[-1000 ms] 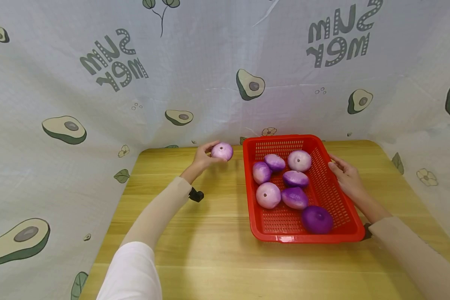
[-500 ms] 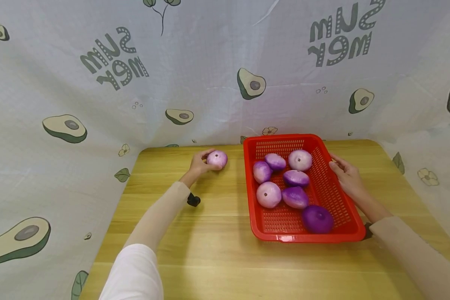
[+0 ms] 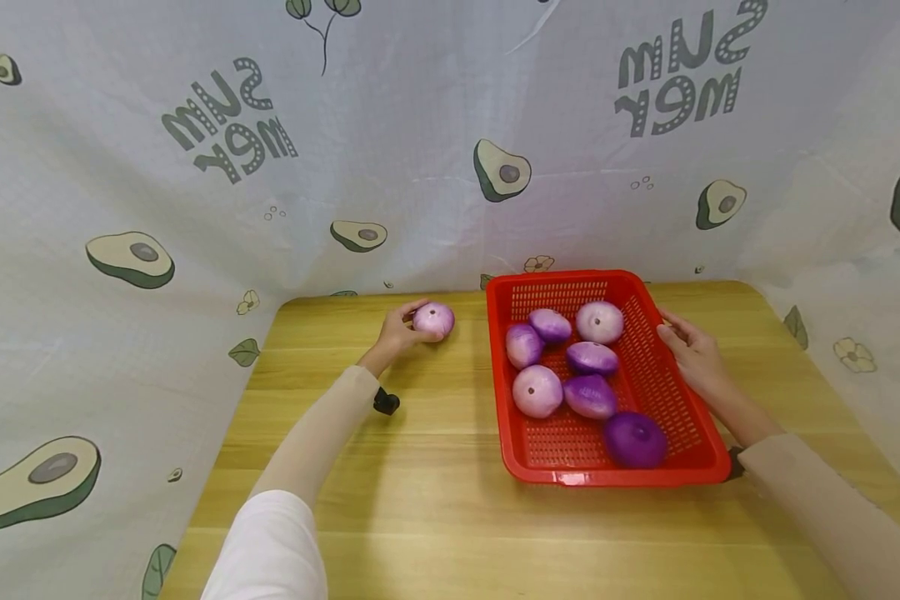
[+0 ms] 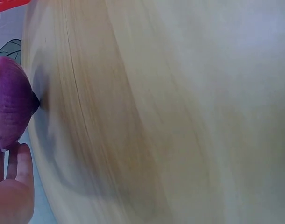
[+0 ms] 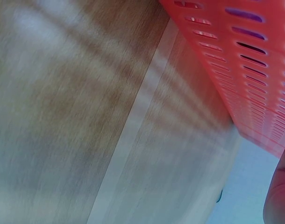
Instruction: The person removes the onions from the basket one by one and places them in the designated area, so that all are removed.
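At the back of the table, left of the basket, my left hand holds a pale purple onion between thumb and fingers. The left wrist view shows this onion from the side, its dark tip at the wood and a shadow beside it. A red plastic basket carries several onions, from pale ones to one deep purple onion at its front right. My right hand grips the basket's right rim, thumb on top; its other fingers are mostly hidden.
A wooden table lies under everything. Behind it and along both sides hangs a white cloth printed with avocados. The basket's slotted side wall rises close by in the right wrist view.
My left hand has come down and slightly left with the onion, then stayed nearly still over the last half second. The right hand and the basket have not visibly moved.
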`<state>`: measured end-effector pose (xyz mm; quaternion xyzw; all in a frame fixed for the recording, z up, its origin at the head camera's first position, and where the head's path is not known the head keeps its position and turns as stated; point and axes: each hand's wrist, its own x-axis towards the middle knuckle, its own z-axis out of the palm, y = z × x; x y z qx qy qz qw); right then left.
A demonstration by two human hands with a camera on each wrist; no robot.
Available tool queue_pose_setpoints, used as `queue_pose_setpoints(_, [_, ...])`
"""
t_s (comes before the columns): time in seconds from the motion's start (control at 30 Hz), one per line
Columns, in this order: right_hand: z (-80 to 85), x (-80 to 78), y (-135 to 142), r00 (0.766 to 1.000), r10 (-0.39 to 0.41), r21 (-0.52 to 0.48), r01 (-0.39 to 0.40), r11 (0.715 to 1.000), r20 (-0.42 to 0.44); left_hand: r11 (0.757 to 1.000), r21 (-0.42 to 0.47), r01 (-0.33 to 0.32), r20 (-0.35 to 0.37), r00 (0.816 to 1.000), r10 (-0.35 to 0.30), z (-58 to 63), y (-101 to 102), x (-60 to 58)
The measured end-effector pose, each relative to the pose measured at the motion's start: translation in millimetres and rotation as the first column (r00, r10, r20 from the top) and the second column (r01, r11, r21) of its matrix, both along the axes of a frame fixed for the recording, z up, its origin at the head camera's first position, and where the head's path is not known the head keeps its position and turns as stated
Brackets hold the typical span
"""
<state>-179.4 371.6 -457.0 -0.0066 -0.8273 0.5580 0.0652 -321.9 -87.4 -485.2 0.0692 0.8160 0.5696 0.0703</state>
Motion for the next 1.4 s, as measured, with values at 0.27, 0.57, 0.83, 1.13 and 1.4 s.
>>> queue_pose_setpoints(0.27, [0.5, 0.5, -0.7, 1.000, -0.004, 0.017, 0.003, 1.000, 0.014, 1.000, -0.005, 0.009, -0.005, 1.000, -0.009, -1.7, 2.6, -2.9])
queue_pose_setpoints(0.57, [-1.1, -1.7, 0.8, 1.000, -0.015, -0.018, 0.015, 1.000, -0.022, 0.998, -0.020, 0.052, -0.010, 0.999, -0.052, -2.5, 9.4, -6.1])
queue_pose_setpoints(0.83, [-0.4, -1.6, 0.5, 1.000, -0.005, -0.023, 0.005, 1.000, 0.004, 0.997, 0.010, 0.080, -0.026, 0.996, -0.080, -4.4, 12.4, -8.3])
queue_pose_setpoints(1.13, [-2.7, -2.2, 0.2, 1.000, -0.013, -0.058, 0.012, 0.998, -0.018, 0.993, 0.035, 0.111, -0.042, 0.993, -0.109, 7.7, 7.4, -9.8])
queue_pose_setpoints(1.4, [-3.5, -2.2, 1.4, 1.000, 0.000, -0.063, 0.000, 0.998, -0.010, 0.988, 0.060, 0.141, -0.090, 0.987, -0.135, 38.7, 7.8, -8.1])
